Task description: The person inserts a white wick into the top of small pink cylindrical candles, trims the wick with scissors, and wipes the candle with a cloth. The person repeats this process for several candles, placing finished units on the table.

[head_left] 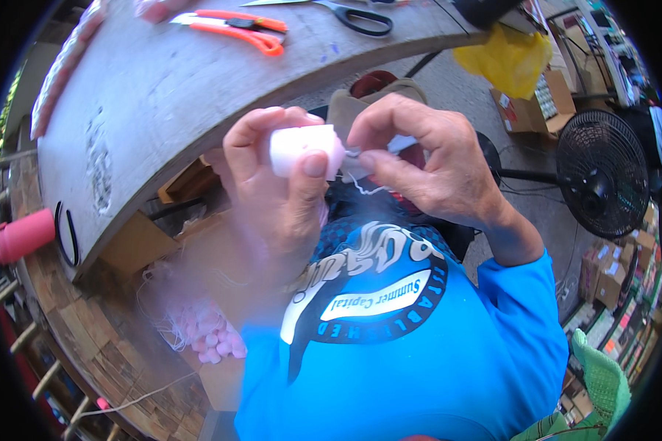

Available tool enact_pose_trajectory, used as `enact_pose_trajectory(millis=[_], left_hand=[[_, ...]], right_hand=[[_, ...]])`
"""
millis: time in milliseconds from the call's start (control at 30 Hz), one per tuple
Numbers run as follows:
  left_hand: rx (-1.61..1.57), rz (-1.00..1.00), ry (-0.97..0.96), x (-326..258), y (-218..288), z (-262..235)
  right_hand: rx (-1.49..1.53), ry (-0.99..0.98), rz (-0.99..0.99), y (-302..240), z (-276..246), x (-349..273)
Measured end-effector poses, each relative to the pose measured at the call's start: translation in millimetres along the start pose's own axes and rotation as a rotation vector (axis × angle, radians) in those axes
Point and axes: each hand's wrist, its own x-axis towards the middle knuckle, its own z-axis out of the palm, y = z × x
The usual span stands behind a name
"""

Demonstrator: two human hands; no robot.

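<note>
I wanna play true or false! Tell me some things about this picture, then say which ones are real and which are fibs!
1. The left hand holds a pale pink piece. True.
2. A thin white string shows near the fingers of the right hand. True.
3. The fan is bright orange. False: it is black.
4. The orange-handled tool is in the left hand. False: it lies on the table.
5. Dark-handled scissors lie on the table too. True.
6. The pink bottle is at the right edge of the picture. False: it is over at the left.
</note>
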Motion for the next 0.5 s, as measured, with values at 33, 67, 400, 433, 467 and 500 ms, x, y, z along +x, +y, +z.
enact_pose_trajectory(millis=[33,67,400,433,467,500], left_hand=[[0.017,0.001,-0.010,0,1,-2],[0.026,0.003,-0.015,0,3,-5],[-0.059,0.089,0.026,0,-6,0],[-0.067,0.097,0.032,0,-6,0],[-0.076,0.099,0.038,0,-5,0],[-0.083,0.099,0.043,0,-6,0]], right_hand=[[-0.018,0.030,-0.011,4,3,0],[-0.035,0.061,-0.021,5,5,0],[-0.290,0.130,-0.254,9,16,1],[-0.300,0.130,-0.269,11,16,1],[-0.310,0.131,-0.283,12,17,1],[-0.297,0.135,-0.277,12,18,1]])
